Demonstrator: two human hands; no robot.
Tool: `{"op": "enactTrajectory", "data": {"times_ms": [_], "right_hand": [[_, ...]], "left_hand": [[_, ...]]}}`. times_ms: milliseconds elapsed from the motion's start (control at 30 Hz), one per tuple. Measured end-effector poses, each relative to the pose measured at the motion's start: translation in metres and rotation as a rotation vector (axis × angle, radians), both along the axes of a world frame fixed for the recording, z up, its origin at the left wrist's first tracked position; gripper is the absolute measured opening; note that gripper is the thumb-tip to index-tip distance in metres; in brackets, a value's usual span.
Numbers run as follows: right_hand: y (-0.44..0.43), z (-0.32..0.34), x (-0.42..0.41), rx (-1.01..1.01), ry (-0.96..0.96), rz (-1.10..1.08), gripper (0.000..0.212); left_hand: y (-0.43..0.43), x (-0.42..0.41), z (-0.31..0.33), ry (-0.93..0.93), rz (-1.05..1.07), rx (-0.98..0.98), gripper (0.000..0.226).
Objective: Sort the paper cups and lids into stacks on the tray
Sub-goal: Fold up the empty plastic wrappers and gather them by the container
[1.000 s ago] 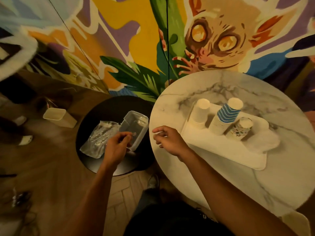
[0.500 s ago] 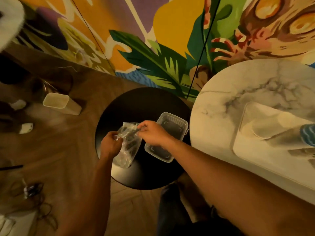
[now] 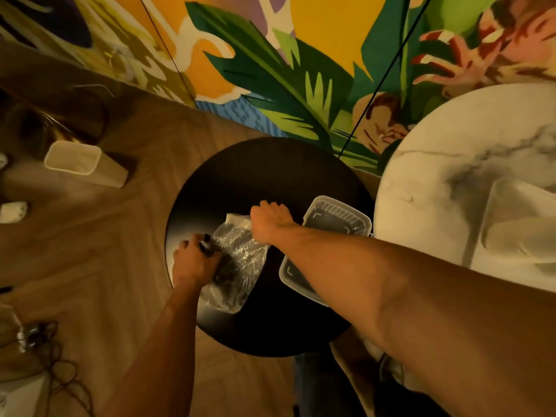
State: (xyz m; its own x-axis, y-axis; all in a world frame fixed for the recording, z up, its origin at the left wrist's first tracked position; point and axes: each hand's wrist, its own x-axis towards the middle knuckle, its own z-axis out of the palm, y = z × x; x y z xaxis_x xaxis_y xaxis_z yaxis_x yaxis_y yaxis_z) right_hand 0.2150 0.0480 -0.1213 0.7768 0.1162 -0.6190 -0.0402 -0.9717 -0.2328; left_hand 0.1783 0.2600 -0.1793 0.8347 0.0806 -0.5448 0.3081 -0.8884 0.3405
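Note:
A crumpled clear plastic bag (image 3: pixel 240 263) with dark pieces inside lies on the small round black table (image 3: pixel 270 173). My left hand (image 3: pixel 194 261) grips the bag's left edge, curled round a dark bit of it. At the bag's far end my right hand (image 3: pixel 269 224) holds the top; its fingertips are hidden. At the right edge, blurred, the white tray (image 3: pixel 499 200) sits on the marble table (image 3: pixel 436 176) with a pale paper cup (image 3: pixel 523 239) lying on it. No other cups or loose lids show.
A clear plastic container (image 3: pixel 334 227) lies on the black table, partly under my right forearm. On the wooden floor stand a beige bin (image 3: pixel 81 164) and a small white object (image 3: pixel 12 212); cables (image 3: pixel 42 341) lie lower left. A painted wall runs behind.
My view swung left from the marble table to the black one. Both hands went to the plastic bag and now hold it at its two ends.

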Motion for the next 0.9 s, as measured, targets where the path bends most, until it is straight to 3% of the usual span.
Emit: {"op": "enactTrajectory", "data": {"times_ms": [133,300,400,567,667,800,900], "right_hand": [[0.000,0.000,0.004,-0.026,-0.060,0.017,0.030],[-0.019,0.042,0.018,0.166,-0.155,-0.111,0.025],[-0.046,0.078,0.023,0.377,-0.256,-0.302,0.022],[-0.107,0.141,0.003,0.657,-0.443,-0.713,0.047],[-0.145,0.167,-0.023,0.745,-0.401,-0.907,0.049],[-0.185,0.196,-0.067,0.778,-0.346,-0.996,0.048],[-0.215,0.211,-0.102,0.781,-0.355,-1.028,0.066]], "left_hand": [[-0.006,-0.002,0.001,-0.016,-0.011,0.000,0.030],[-0.025,-0.001,0.042,-0.048,0.119,-0.182,0.013],[-0.045,0.006,0.084,-0.133,0.141,-0.356,0.012],[-0.099,0.022,0.166,-0.251,0.191,-0.644,0.013],[-0.140,0.022,0.219,-0.303,0.115,-0.776,0.010],[-0.191,0.013,0.270,-0.334,-0.064,-0.885,0.005],[-0.229,-0.009,0.299,-0.301,-0.166,-0.983,0.011]]}}
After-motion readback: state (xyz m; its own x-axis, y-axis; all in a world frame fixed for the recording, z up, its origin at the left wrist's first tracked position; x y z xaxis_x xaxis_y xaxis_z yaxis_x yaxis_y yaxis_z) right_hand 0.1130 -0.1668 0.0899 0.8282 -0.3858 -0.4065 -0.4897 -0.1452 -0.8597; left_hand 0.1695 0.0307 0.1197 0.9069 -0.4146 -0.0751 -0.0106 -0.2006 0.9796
